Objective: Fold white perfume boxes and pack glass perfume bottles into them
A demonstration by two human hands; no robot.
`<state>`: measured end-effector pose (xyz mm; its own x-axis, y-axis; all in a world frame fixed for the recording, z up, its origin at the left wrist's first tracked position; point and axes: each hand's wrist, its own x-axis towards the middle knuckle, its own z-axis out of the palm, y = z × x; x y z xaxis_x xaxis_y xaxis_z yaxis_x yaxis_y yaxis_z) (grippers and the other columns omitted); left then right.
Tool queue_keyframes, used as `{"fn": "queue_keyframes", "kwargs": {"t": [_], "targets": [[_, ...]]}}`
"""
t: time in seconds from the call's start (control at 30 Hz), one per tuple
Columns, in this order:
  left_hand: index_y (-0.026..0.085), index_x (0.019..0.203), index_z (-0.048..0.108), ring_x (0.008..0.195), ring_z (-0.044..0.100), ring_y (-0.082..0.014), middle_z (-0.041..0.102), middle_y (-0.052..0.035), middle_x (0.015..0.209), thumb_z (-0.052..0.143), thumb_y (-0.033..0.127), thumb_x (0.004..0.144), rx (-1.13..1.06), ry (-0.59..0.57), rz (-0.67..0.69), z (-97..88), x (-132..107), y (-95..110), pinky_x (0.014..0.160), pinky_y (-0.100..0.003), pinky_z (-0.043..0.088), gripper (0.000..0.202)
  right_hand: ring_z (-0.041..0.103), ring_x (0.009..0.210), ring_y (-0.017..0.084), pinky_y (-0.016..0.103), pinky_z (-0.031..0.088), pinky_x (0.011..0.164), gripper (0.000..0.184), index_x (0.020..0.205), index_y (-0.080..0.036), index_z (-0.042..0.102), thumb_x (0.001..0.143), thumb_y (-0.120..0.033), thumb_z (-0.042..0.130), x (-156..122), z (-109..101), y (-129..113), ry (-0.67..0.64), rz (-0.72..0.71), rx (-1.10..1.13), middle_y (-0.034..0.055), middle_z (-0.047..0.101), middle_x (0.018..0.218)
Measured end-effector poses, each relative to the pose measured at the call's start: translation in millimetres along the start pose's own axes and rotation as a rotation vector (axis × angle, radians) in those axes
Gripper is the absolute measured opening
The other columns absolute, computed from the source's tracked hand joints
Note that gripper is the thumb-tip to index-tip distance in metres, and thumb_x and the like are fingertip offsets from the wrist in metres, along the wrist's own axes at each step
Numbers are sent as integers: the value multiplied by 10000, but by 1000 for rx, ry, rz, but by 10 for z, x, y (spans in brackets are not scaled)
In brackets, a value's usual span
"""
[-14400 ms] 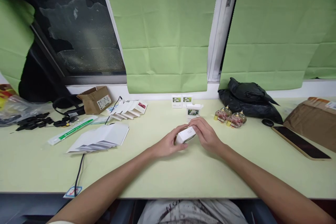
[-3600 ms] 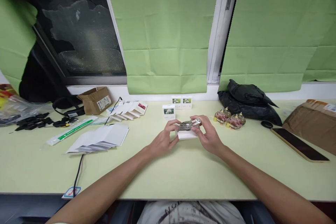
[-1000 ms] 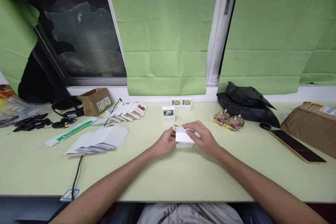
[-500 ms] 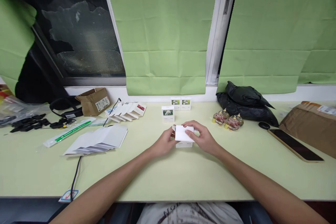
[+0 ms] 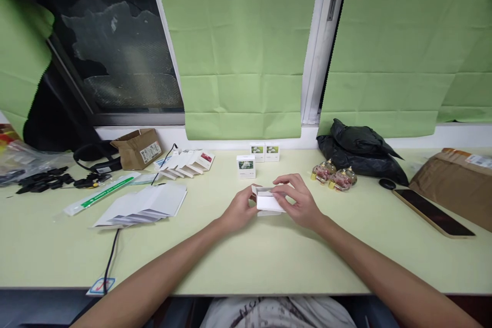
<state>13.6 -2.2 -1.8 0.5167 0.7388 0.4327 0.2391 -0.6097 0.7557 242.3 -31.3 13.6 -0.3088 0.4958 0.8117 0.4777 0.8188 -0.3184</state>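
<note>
A small white cardboard box is held above the table in front of me, its top flap tipped toward me and a dark gap showing at the top. My left hand is closed around the box's left side. My right hand grips its right side near the flap, thumb and fingertips at the top edge; the fingertips are partly hidden. Just beyond stands a closed white box with a flower picture, and two similar white boxes stand side by side farther back.
On the left lie flat white cartons, more flattened cartons, a brown box and a cable. To the right are small decorated bottles, black bags, a phone and a brown parcel.
The box's flap has tipped toward me, exposing a gap at the top. My right fingers have lifted off the top face to its edge; my left hand has stayed put.
</note>
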Motion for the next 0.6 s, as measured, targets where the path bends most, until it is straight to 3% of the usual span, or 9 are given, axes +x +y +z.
{"fn": "queue_keyframes", "kwargs": {"t": [0.13,0.27,0.4,0.6], "targets": [[204,1127,624,977,661,-192,686,-58,1164,644,231,930,23,1,-12,-18,-13,5,839,-308,534,200,591,986,263,456,510,865,172,1083,-288,745,990,-220,617,-6,-13,-3,-3,-49,-28,87,662,1029],[254,1245,512,939,655,-182,638,-49,1216,701,288,908,73,44,-36,-40,-42,-63,753,-296,539,388,584,944,257,445,507,837,195,1118,-275,739,986,-206,614,-22,-17,25,17,-65,-40,80,658,969],[283,1299,420,970,636,-186,555,-68,1281,730,273,890,115,139,72,-58,-71,-178,809,-348,562,513,585,919,253,445,499,822,206,1145,-249,709,978,-179,611,-32,-33,44,32,-94,-48,80,675,955],[278,1217,340,942,608,-172,504,-80,1260,710,254,919,117,201,228,-64,-69,-254,797,-374,577,476,595,887,250,459,491,830,230,1172,-242,624,970,-140,587,-35,-47,47,59,-126,-22,69,695,955]]}}
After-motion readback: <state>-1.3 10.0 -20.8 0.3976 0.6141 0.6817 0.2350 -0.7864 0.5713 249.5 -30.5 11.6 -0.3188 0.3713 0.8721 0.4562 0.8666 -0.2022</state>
